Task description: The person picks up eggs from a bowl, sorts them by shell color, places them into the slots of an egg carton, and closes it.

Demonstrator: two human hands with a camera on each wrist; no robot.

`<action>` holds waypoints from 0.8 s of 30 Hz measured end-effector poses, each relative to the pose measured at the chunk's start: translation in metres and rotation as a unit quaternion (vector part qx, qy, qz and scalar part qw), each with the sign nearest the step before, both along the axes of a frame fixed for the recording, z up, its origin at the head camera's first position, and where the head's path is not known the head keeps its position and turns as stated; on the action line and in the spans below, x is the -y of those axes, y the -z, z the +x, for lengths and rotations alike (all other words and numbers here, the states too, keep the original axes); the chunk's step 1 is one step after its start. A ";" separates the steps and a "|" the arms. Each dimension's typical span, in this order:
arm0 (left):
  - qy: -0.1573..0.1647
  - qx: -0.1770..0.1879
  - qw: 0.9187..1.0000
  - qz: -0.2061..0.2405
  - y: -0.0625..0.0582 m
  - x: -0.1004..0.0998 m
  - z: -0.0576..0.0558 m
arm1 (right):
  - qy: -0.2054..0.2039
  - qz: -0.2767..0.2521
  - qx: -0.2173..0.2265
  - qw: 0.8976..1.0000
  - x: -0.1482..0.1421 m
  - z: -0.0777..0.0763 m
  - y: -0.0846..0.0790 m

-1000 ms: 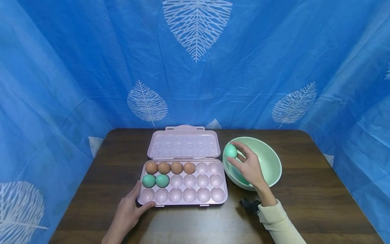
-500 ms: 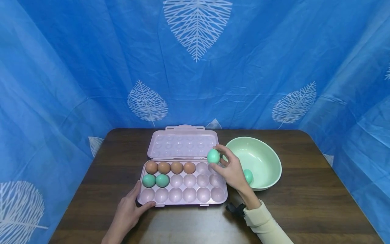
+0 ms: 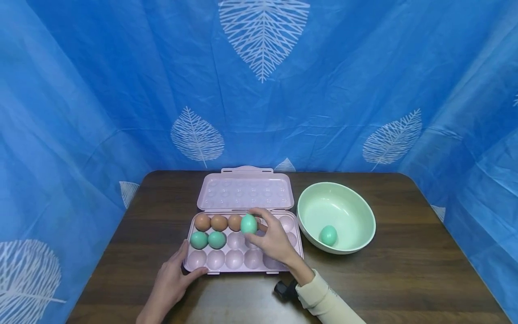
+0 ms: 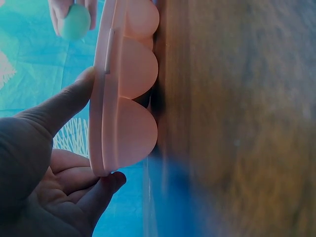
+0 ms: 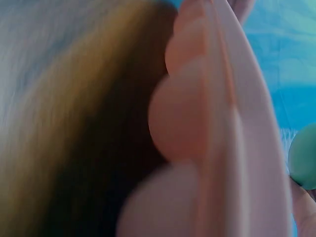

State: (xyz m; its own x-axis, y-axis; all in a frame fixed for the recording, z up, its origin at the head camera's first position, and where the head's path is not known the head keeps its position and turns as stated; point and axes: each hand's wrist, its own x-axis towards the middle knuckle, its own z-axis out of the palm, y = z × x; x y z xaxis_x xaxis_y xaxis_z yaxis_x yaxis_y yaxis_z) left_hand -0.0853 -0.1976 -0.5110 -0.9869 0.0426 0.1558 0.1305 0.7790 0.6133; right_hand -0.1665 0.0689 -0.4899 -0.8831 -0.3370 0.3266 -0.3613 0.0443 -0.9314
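A pink plastic egg tray [image 3: 225,266] lies on the table with its lid [image 3: 245,193] folded open behind it. My left hand [image 3: 171,279] grips the tray's near left corner, thumb on the front rim and fingers on the left side. My right hand [image 3: 273,238] pinches a green egg [image 3: 248,223] between thumb and fingers, over the middle of the tray. Brown eggs [image 3: 219,222] sit in the back row, the rightmost hidden by the hand. Two green eggs [image 3: 198,240] fill the left of the middle row. The left wrist view also shows the held egg [image 4: 75,22].
To the right of the tray stands a pale green bowl [image 3: 360,216] with one green egg [image 3: 328,235] inside. The wooden table [image 3: 421,270] ends at the back against a blue leaf-patterned curtain [image 3: 323,112].
My right hand has carried the green egg from above the bowl leftward to over the tray, which uncovers another green egg in the bowl. The left hand stays on the tray corner.
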 end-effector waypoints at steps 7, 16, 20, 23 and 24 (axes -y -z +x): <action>0.001 0.003 1.000 0.001 0.000 0.000 -0.001 | -0.049 -0.011 0.012 0.999 0.020 0.002 0.008; -0.002 0.014 1.000 -0.003 -0.002 0.000 0.000 | -0.054 0.045 -0.020 0.997 0.036 -0.001 0.022; -0.003 0.017 1.000 -0.003 -0.002 0.000 0.000 | -0.058 0.059 -0.033 0.996 0.040 -0.001 0.026; -0.004 0.019 1.000 -0.005 -0.002 0.000 0.000 | -0.056 0.068 -0.050 0.995 0.042 -0.001 0.028; -0.004 0.020 1.000 -0.004 -0.002 0.000 0.000 | -0.053 0.072 -0.057 0.994 0.043 -0.001 0.028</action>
State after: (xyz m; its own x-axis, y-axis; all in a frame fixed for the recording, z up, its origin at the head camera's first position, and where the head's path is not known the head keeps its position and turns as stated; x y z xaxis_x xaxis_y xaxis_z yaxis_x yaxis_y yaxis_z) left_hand -0.0856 -0.1976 -0.5088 -0.9926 0.0359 0.1158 0.0997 0.7852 0.6111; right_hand -0.1672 0.0257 -0.5183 -0.7999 -0.4775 0.3634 -0.4736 0.1305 -0.8710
